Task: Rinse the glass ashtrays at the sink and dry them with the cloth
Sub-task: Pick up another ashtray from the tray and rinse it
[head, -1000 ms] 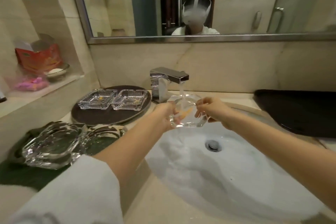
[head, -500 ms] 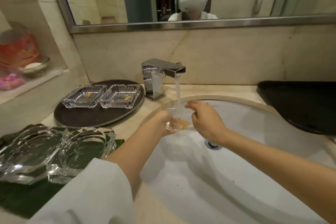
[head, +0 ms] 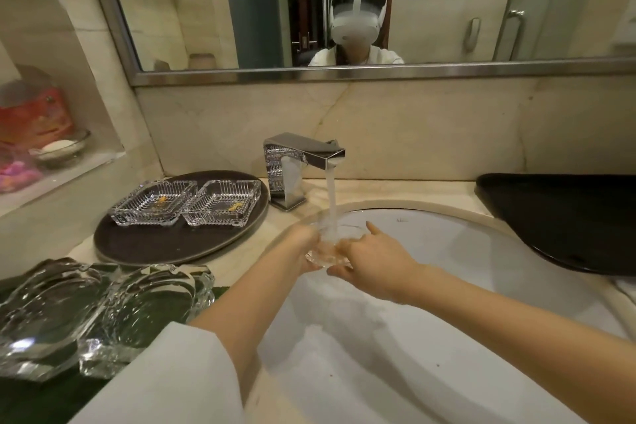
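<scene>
Ashtray [head: 327, 253] sits under the faucet [head: 309, 157] stream above the sink [head: 447, 286], gripped at opposite edges by left hand [head: 303, 244] and right hand [head: 373, 256]. Wet glass: judged rigid, slippery, breakable; hold by thick rim.

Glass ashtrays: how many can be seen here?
5. Two square ribbed ones, left ashtray and right ashtray, sit side by side on the round dark tray. Two chunky ones, outer ashtray and inner ashtray, lie on the green cloth. The held ashtray is under the running tap.
</scene>
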A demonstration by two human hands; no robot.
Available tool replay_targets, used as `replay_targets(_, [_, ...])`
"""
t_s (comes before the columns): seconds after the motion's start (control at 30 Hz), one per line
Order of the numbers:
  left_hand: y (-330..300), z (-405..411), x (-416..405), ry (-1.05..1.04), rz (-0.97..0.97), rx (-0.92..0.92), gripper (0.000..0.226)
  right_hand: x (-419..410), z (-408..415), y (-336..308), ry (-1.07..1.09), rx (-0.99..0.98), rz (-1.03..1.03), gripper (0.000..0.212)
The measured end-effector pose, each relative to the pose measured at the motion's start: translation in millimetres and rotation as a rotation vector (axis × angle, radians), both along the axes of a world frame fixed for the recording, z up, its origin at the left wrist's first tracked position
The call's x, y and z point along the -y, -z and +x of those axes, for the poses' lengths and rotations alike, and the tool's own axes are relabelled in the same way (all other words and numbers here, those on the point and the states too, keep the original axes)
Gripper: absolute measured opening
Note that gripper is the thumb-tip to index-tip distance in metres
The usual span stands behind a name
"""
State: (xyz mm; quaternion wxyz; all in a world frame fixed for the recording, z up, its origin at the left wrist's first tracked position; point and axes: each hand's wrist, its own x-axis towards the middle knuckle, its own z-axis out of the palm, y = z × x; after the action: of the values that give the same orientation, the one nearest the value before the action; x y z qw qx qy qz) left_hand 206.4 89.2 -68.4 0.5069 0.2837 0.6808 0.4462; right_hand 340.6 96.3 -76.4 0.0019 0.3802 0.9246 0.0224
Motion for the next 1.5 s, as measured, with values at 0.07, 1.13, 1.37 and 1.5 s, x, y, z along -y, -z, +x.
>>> replay_targets(0.07, [3.5, -1.4, -0.7, 0.003, 0.007, -0.021, 0.020, 5.0, -0.9, 1.7, -0.018, -0.074, 0.014, 0.034])
replay_targets(1.13, [10.9, 1.0, -4.4, 0.013, -0.018, -0.014, 0.017, 0.5, 2.8, 31.8, 0.067, 0.071, 0.107, 0.051])
replay_targets(1.37, [11.8, 0.5, -3.2, 0.096, 0.016, -0.067, 0.031, 13.8, -1.4, 33.4, -0.022, -0.270, -0.055, 0.040])
replay_targets(1.5, [5.2, 1.1, 3.9, 0.106, 0.041, -0.070, 0.022, 6.7, -4.2, 25.8, -0.154, -0.216, 0.051, 0.053])
